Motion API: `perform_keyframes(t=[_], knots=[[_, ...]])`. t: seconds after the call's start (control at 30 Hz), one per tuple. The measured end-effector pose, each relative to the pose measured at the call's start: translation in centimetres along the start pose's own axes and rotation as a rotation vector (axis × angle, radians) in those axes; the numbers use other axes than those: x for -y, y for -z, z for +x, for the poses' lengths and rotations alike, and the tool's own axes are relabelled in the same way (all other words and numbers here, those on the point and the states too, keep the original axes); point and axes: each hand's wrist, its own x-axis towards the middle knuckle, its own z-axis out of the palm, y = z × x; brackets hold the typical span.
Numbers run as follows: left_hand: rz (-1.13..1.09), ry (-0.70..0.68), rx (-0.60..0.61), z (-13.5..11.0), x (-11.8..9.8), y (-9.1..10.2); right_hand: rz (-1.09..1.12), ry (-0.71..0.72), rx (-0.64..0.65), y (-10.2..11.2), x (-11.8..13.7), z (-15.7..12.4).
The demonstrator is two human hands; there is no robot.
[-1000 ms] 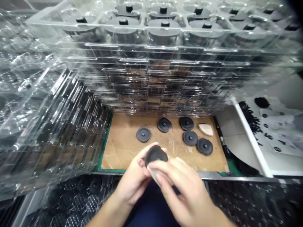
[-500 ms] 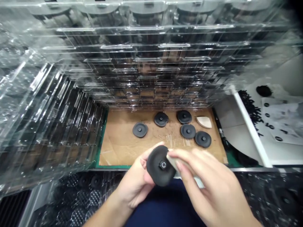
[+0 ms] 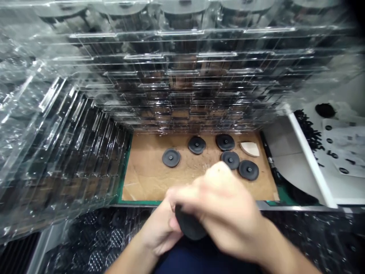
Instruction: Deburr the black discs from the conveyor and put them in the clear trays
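My left hand is closed around the edge of a black rounded disc, held tilted above my lap. My right hand lies across the disc's upper part, blurred by motion, with its fingers curled down onto it. The pale pad seen in these fingers half a second ago is hidden under the hand. Beyond my hands, several similar black discs, each with a small central stub, lie on a cardboard sheet; one disc is apart on the left. A pale wedge-shaped piece sits near the right ones.
Tall stacks of clear plastic trays rise behind the cardboard and at the left. A white-walled bin edge is at the right, with small black parts beyond it. More clear trays lie below the table edge.
My right hand has moved left and over the disc, covering its centre and the pale pad. The disc is tipped and slightly lower. The whole view has shifted a little.
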Motion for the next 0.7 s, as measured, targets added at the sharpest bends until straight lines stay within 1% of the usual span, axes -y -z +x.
perform_keyframes(t=[0.07,0.1,0.13,0.17,0.23,0.27,0.33,0.43,0.53,0.6,0.7], knots=[[-0.048,-0.020,0.088,-0.3,-0.4,-0.1,0.029,-0.259,-0.127,-0.2,-2.2,-0.7],[-0.077,-0.025,0.123,-0.5,-0.6,0.0,0.028,-0.380,-0.167,-0.5,-3.5,-1.4],[-0.102,-0.028,0.140,-0.6,-0.8,0.2,0.022,-0.474,-0.161,-1.1,-4.7,-2.2],[-0.118,-0.028,0.142,-0.8,-0.8,0.5,0.012,-0.530,-0.119,-1.8,-5.9,-3.2],[-0.122,-0.029,0.110,-0.9,-0.7,1.2,-0.024,-0.556,-0.025,-3.6,-7.8,-5.6],[-0.127,-0.030,0.092,-1.0,-0.6,1.6,-0.052,-0.558,-0.009,-4.6,-8.3,-6.8],[-0.152,-0.032,0.069,-0.9,-0.2,2.3,-0.122,-0.562,-0.034,-6.2,-8.7,-9.0],[-0.181,-0.045,0.012,-0.7,0.0,2.6,-0.218,-0.562,-0.085,-7.7,-8.3,-11.3],[-0.211,-0.070,-0.057,-0.3,-0.1,2.2,-0.266,-0.555,-0.095,-8.4,-8.1,-11.9],[-0.231,-0.088,-0.077,0.0,0.0,1.8,-0.287,-0.563,-0.105,-8.4,-8.6,-11.4],[-0.233,-0.115,-0.110,0.0,0.2,1.4,-0.283,-0.584,-0.120,-7.8,-9.4,-10.1]])
